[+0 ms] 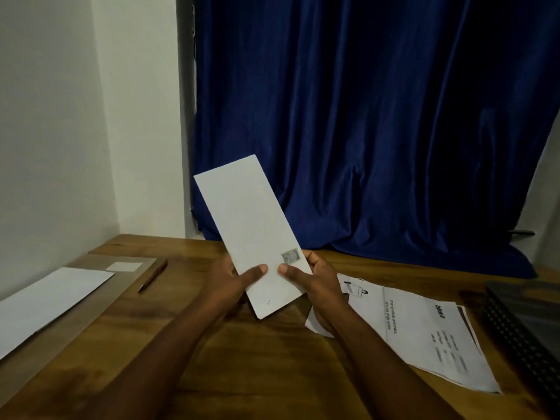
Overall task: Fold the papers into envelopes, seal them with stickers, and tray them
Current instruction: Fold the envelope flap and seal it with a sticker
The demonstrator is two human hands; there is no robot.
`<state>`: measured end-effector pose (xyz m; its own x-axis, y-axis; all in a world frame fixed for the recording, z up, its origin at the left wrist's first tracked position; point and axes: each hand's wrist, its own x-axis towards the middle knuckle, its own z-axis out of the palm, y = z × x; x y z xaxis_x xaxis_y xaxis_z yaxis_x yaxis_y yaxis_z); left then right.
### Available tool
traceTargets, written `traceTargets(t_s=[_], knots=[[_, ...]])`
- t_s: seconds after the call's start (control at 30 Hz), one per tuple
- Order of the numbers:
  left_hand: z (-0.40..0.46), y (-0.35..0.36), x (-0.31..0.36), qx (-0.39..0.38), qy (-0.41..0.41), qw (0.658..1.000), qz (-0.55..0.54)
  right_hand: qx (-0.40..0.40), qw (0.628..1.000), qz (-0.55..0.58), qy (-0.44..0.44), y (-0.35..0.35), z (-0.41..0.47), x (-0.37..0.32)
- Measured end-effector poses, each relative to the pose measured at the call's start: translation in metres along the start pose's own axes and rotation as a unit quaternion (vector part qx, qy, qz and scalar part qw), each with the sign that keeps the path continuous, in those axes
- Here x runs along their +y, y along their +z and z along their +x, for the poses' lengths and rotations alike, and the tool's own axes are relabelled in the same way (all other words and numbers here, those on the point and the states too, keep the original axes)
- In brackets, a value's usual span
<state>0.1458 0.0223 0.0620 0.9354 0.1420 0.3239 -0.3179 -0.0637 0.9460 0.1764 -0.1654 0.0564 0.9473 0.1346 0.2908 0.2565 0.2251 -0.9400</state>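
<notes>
Left hand (233, 278) pinches the folded envelope (253, 234) thumb on top; right hand (315, 278) pinches its other edge beside the sticker (290, 257), above the tabletop (257, 359). Keep both pinches even, then carry it toward nine o'clock, where the tray (91, 295) holds a white sheet (45, 301).

Bare table (257, 359) mid-front, pen (152, 275) left, printed sheets (424, 334) right (overlapping)

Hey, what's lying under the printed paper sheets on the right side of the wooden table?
The printed paper sheets lie stacked on the wooden table; a lower sheet's dark edge peeks out at the right. The right hand covers their left corner, and anything else beneath is hidden.
</notes>
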Motion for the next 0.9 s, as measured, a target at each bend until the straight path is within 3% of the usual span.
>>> traceTargets(t_s=[0.37,0.6,0.9], knots=[[-0.0006,0.0009,-0.0028,-0.025,0.028,0.999,0.04,-0.014,0.999,-0.032,-0.005,-0.0033,-0.0043,-0.0015],[0.0018,0.0019,-0.0007,-0.021,0.022,0.999,-0.018,0.02,1.0,-0.015,-0.003,-0.0037,-0.0039,0.0008],[0.0019,0.0,-0.0083,-0.02,0.051,0.997,0.048,0.006,1.0,-0.012,0.021,-0.0008,-0.0072,0.0012]])
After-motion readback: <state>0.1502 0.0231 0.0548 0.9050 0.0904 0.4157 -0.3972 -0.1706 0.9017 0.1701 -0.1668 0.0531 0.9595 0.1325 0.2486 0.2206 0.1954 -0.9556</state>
